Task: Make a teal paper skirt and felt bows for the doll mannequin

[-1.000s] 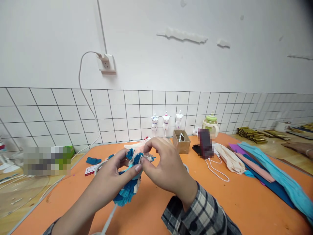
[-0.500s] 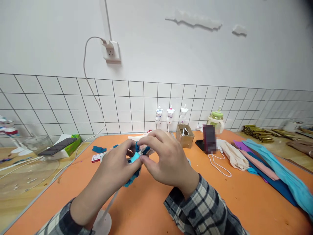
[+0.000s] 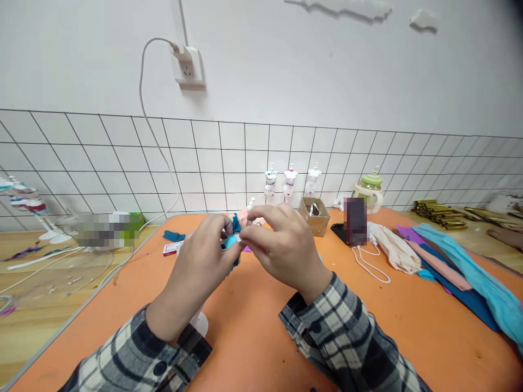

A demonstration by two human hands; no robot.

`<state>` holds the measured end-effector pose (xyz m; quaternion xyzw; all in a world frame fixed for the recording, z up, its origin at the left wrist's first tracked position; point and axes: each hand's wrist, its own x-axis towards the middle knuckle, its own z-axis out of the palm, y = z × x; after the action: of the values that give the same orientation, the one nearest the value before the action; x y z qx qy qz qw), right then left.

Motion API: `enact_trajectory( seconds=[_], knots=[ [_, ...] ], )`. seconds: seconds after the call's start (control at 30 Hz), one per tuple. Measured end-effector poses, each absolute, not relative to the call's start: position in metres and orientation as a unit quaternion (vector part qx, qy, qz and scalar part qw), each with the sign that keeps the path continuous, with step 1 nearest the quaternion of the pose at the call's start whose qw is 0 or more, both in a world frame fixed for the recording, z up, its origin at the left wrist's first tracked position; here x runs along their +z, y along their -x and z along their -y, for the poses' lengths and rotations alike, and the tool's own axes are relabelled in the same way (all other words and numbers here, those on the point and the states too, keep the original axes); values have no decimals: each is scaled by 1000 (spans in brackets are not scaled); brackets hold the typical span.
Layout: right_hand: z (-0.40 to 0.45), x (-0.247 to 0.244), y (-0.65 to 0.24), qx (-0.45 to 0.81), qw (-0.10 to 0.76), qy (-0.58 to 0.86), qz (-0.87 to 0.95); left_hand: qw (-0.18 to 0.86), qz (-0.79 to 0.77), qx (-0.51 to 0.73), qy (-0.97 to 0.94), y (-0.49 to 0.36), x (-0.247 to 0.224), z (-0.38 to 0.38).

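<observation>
Blue fabric (image 3: 231,240) is bunched between my two hands, around a small dress form that is mostly hidden. Part of that form's white round base (image 3: 200,324) shows beneath my left forearm. My left hand (image 3: 206,247) is closed on the fabric from the left, thumb pressing along its near side. From the right, my right hand (image 3: 284,242) pinches the fabric's edge between thumb and fingertips. A peach piece of cloth (image 3: 244,216) shows just behind the fingertips. What lies right under the fingers is covered.
Small white mannequins (image 3: 290,182) line the tiled wall, beside a cardboard box (image 3: 314,216). A propped phone (image 3: 356,220) with a white cable and a green-lidded bottle (image 3: 369,188) stand right of it. Fabric strips (image 3: 461,272) cover the right side. A red-and-white box (image 3: 171,249) lies left.
My view has tilted down and shifted slightly left. Both hands stay together on the blue fabric, and the base is now more covered by my left sleeve.
</observation>
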<state>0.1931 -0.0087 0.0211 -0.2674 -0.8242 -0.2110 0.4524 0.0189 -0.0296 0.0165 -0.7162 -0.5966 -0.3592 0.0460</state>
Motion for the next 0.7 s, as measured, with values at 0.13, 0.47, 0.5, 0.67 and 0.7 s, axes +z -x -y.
enact_trajectory(
  seconds=[0.13,0.47,0.5,0.67,0.7],
  knots=[
    [11,20,-188,-171,467,294,816,45,593,-359,720,-22,14,31],
    [11,19,-183,-38,472,436,765,203,518,-335,761,-27,1,28],
    [11,18,-182,-38,472,440,763,203,512,-333,765,-26,0,27],
    [11,19,-184,1,494,444,748,154,497,-353,778,-23,-2,26],
    [11,20,-185,12,500,437,748,129,502,-374,769,-23,-3,26]
  ],
)
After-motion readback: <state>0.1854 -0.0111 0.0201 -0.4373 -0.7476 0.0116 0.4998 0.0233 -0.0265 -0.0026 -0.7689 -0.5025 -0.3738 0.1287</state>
